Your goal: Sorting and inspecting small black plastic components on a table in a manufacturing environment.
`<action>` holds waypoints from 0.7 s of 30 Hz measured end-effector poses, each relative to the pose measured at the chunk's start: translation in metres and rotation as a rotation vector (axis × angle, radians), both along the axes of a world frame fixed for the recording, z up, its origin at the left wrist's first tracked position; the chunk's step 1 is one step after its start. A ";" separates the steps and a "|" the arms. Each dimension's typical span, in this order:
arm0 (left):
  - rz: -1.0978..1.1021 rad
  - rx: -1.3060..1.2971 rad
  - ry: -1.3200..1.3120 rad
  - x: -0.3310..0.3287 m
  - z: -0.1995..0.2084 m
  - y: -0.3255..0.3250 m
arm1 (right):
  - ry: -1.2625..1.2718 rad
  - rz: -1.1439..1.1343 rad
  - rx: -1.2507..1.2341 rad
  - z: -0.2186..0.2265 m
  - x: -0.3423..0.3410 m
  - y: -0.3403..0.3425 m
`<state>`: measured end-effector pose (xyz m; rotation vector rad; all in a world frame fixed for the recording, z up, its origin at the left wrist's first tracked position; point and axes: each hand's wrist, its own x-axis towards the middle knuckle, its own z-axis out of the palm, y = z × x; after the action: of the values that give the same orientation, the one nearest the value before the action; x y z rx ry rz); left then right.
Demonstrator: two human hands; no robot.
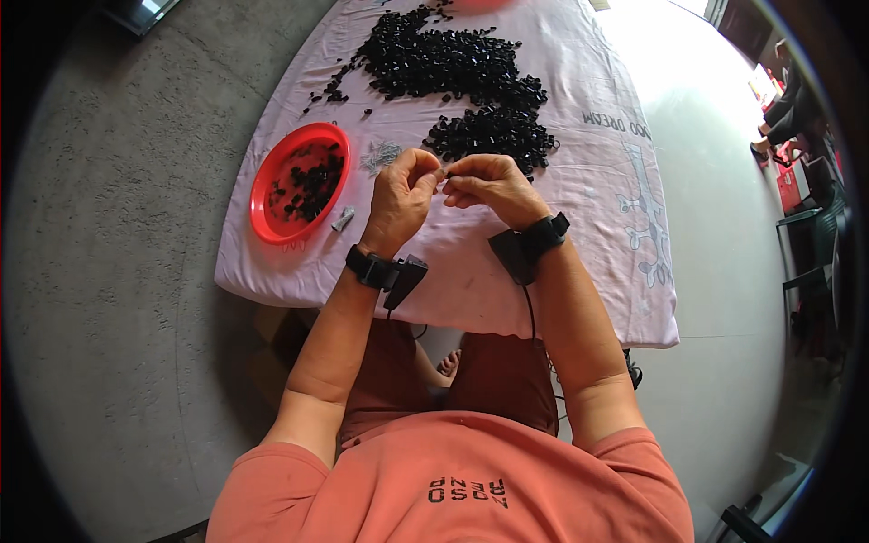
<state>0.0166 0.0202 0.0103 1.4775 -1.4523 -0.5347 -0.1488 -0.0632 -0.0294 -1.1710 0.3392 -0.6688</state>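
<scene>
My left hand (pixel 403 195) and my right hand (pixel 496 188) meet over the near part of the cloth-covered table, fingertips almost touching. Both are closed in a pinch. A small dark piece (pixel 444 179) shows at the right fingertips; its exact kind is too small to tell. Whatever the left fingertips grip is hidden. Just beyond my right hand lies a heap of small shiny black pieces (pixel 493 131). Close to my left hand is a little scatter of thin silvery metal bits (pixel 378 156).
A round red basin (pixel 262 204) at the left holds more black pieces. Beside it lies a small grey tube-like object (pixel 342 219). A larger black heap (pixel 434 59) spreads across the far part of the pale pink cloth (pixel 579 262). Another person's legs (pixel 783 113) show far right.
</scene>
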 end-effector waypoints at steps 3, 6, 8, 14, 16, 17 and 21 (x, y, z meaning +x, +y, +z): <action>-0.010 0.013 -0.011 0.002 0.000 0.000 | 0.023 -0.012 -0.030 0.001 0.001 0.000; -0.016 0.024 -0.033 0.003 0.000 -0.001 | 0.021 -0.014 -0.021 0.002 0.000 0.000; -0.018 0.034 -0.050 0.003 0.000 -0.001 | 0.026 0.003 -0.042 0.001 0.000 -0.001; -0.019 0.033 -0.150 0.002 0.007 0.002 | 0.026 0.017 -0.071 0.001 0.001 -0.001; -0.020 0.039 -0.166 0.002 0.008 0.002 | 0.032 0.020 -0.079 0.001 0.001 -0.002; -0.026 0.030 -0.191 0.003 0.009 0.002 | 0.036 0.020 -0.082 0.001 0.001 -0.001; -0.042 -0.002 -0.272 0.004 0.011 0.001 | 0.038 0.017 -0.079 0.002 0.001 -0.001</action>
<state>0.0201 0.0210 0.0213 1.5664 -1.6962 -0.3671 -0.1479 -0.0639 -0.0271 -1.2620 0.3369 -0.6503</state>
